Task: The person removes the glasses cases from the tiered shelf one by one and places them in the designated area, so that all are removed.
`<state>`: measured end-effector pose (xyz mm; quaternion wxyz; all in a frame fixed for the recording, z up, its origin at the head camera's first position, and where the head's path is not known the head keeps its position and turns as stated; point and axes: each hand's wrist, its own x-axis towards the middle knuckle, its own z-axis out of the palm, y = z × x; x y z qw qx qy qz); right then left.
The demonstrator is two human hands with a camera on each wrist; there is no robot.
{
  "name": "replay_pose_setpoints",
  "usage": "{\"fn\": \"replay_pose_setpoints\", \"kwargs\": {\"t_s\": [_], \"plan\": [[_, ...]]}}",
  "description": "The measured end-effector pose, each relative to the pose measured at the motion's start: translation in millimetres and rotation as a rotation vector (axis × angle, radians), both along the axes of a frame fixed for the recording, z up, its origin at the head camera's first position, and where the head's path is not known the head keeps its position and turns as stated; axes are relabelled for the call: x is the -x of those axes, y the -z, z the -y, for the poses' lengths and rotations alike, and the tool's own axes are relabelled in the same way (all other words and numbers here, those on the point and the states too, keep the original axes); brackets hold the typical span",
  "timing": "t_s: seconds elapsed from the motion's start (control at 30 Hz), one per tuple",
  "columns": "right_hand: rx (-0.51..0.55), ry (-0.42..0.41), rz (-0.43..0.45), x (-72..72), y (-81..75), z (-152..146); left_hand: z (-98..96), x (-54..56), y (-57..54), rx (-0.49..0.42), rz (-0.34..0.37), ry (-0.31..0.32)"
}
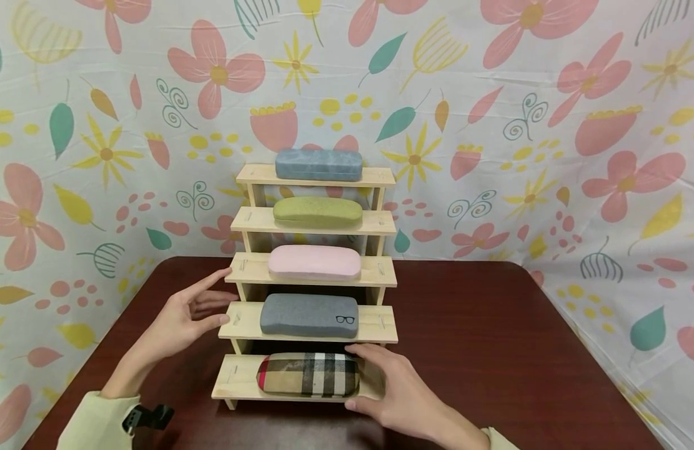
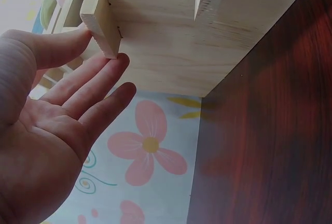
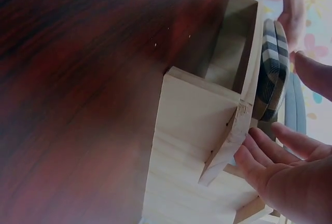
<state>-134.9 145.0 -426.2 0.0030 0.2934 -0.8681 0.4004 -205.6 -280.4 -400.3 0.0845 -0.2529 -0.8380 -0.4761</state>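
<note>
A stepped wooden rack (image 1: pixel 234 375) holds one glasses case on each tier. On the lowest tier lies a plaid case (image 1: pixel 307 375) in tan, black, white and red. A grey case (image 1: pixel 302 315) with a small glasses print lies one tier up, then a pink case (image 1: pixel 315 261). My left hand (image 1: pixel 180 319) is at the rack's left side, its fingertips (image 2: pixel 122 60) at the end of a board. Around the plaid case's right end my right hand (image 1: pixel 400 390) spreads its thumb and index finger, while other fingers (image 3: pixel 246 156) are right by the bottom board's end.
Higher on the rack sit a green case (image 1: pixel 317 211) and, on top, a blue case (image 1: pixel 318 164). The rack stands on a dark reddish-brown table (image 1: pixel 493 350). A flower-printed cloth (image 1: pixel 465 125) hangs behind the table and along its sides.
</note>
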Motion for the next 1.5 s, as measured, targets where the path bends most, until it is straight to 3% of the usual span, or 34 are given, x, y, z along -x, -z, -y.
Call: {"fn": "replay_pose_setpoints", "kwargs": {"t_s": [0.7,1.2,1.5], "plan": [[0.02,0.009,0.01,0.3,6.3,14,-1.0,1.4,1.2,0.004,0.009,-0.008],[0.087,0.012,0.096,0.4,5.7,10,-0.2,0.0,-1.2,0.015,0.0,-0.017],[0.118,0.048,0.096,2.5,6.2,14,-0.1,0.0,-2.0,0.004,0.009,-0.015]]}}
